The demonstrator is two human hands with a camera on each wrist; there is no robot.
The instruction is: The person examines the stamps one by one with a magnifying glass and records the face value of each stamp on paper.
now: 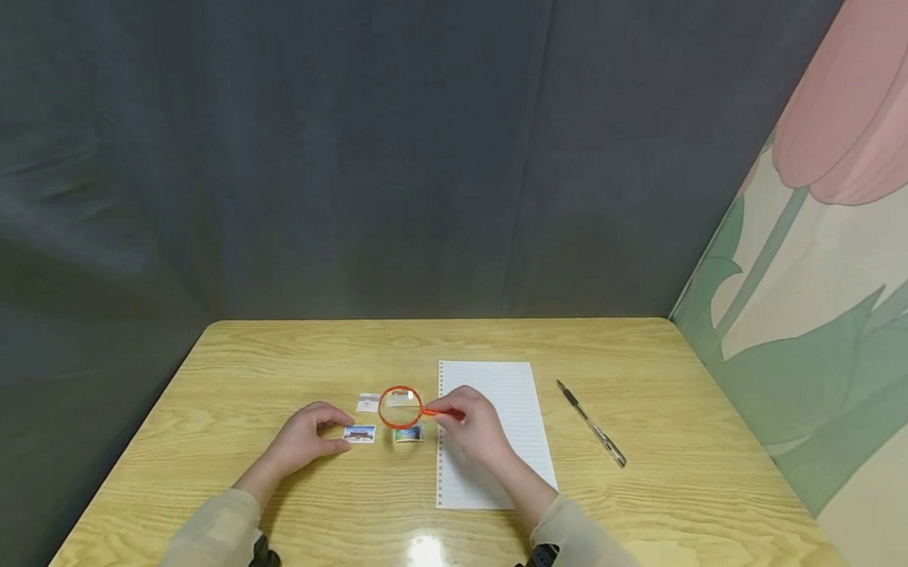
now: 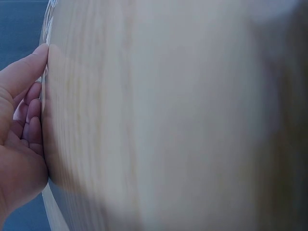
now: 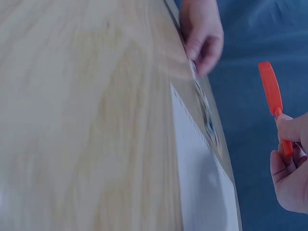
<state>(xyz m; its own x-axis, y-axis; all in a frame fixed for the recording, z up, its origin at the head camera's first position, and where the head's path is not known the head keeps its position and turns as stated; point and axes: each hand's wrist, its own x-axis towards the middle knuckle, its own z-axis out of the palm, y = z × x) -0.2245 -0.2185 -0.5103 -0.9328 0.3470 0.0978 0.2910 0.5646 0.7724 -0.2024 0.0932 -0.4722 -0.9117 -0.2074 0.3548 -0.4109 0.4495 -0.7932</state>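
My right hand (image 1: 474, 423) pinches the handle of a small orange-red magnifying glass (image 1: 422, 410). The right wrist view shows this magnifying glass (image 3: 271, 89) edge-on, raised off the table. Its round lens overlaps the upper right stamp (image 1: 401, 397) in the head view. Just below the lens lies a blue-green stamp (image 1: 408, 435). At the left, my left hand (image 1: 309, 437) rests on the table, thumb and forefinger apart at the left end of a stamp with a building (image 1: 359, 434). Above that is a pale greyish stamp (image 1: 368, 402). Whether the left fingertips press the stamp is unclear.
A lined sheet of paper (image 1: 496, 399) with punched holes lies partly under my right hand and forearm. Farther right is a black-and-clear pen (image 1: 591, 423). The wooden table (image 1: 313, 347) meets a dark curtain (image 1: 383, 194) behind it.
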